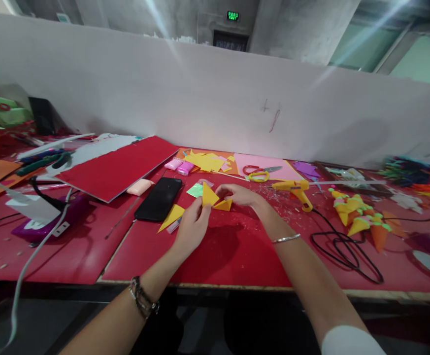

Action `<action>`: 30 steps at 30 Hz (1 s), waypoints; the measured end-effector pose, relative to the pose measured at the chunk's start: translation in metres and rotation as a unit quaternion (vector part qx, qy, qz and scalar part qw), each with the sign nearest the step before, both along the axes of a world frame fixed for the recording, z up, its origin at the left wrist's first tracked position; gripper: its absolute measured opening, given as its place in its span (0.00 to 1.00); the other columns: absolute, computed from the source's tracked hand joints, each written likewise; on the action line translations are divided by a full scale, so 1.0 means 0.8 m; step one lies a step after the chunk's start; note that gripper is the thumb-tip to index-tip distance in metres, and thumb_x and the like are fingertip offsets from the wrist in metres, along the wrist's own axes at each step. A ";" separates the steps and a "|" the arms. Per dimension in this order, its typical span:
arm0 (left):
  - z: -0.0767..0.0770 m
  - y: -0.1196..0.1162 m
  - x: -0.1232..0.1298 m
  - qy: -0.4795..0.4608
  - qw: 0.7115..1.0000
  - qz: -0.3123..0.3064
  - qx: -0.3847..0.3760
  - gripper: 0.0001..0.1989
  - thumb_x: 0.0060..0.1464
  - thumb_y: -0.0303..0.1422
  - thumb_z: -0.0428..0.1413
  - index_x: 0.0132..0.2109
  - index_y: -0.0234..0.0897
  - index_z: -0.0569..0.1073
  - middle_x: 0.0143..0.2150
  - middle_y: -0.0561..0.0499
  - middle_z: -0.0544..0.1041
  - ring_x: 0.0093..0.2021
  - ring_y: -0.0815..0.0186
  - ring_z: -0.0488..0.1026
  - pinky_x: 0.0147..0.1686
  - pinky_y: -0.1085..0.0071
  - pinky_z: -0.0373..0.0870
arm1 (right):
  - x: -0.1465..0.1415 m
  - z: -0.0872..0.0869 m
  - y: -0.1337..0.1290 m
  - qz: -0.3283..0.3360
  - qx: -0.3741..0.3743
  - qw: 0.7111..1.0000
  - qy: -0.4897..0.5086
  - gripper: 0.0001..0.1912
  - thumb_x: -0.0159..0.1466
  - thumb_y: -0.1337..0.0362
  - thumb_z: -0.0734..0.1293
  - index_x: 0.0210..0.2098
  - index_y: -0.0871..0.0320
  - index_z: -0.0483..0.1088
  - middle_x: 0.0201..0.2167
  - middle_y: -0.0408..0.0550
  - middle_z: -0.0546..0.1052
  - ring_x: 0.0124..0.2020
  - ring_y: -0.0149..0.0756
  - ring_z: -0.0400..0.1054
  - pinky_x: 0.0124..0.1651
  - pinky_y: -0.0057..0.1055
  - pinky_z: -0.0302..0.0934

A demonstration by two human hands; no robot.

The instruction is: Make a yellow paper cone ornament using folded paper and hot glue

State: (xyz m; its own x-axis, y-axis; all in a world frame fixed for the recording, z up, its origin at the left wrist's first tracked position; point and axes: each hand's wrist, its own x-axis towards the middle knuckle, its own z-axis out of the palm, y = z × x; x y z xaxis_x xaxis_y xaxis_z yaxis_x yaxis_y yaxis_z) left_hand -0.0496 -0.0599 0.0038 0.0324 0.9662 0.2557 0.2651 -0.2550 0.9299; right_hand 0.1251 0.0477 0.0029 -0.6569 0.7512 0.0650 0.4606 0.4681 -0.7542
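Your hands meet over the red table (pixel 215 261), whose top spreads wide to both sides of them. Far to the left of your left hand a red board (pixel 116 167) lies tilted across the table. Just left of that hand, a black phone (pixel 159 198) lies flat, its long axis running away from you and a little to the right. To the right of your right hand a black cable (pixel 342 251) loops on the table and leads up to a yellow glue gun (pixel 295 189), whose nozzle points left, toward your hands. Further right sits a cluster of yellow and orange cones (pixel 358 217). Beyond your right hand, scissors (pixel 259 173) lie on a pink sheet (pixel 264 166).

Your left hand (pixel 191 228) is closed in a pinch on a yellow triangle (pixel 209 195), holding it upright above the table with its tip pointing up and away from you. Your right hand (pixel 241 195) is partly closed, fingers curled down onto a second yellow piece (pixel 224 204); that piece lies low, long axis left to right, its point toward the right. The two pieces touch between your hands. Another yellow triangle (pixel 171 217) lies flat just left of your left hand, its long point aimed down and left, toward you.
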 end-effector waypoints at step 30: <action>0.000 0.001 -0.002 -0.012 0.999 -0.024 -0.044 0.08 0.49 0.27 0.41 0.23 0.37 0.54 0.18 0.59 0.55 0.19 0.74 0.52 0.20 0.76 0.49 | -0.010 -0.012 0.045 -0.331 0.187 0.870 -0.314 0.13 0.57 0.76 0.56 0.39 0.66 0.67 0.40 0.59 0.70 0.41 0.39 0.65 0.40 0.30 0.56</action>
State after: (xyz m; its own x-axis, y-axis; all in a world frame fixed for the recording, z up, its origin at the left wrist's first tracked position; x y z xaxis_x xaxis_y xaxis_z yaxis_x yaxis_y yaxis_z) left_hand -0.0509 -0.0589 0.0040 0.0745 0.9826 0.1703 0.2311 -0.1831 0.9555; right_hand 0.1170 0.0835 -0.0067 -0.0830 0.9819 0.1700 0.9887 0.1025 -0.1097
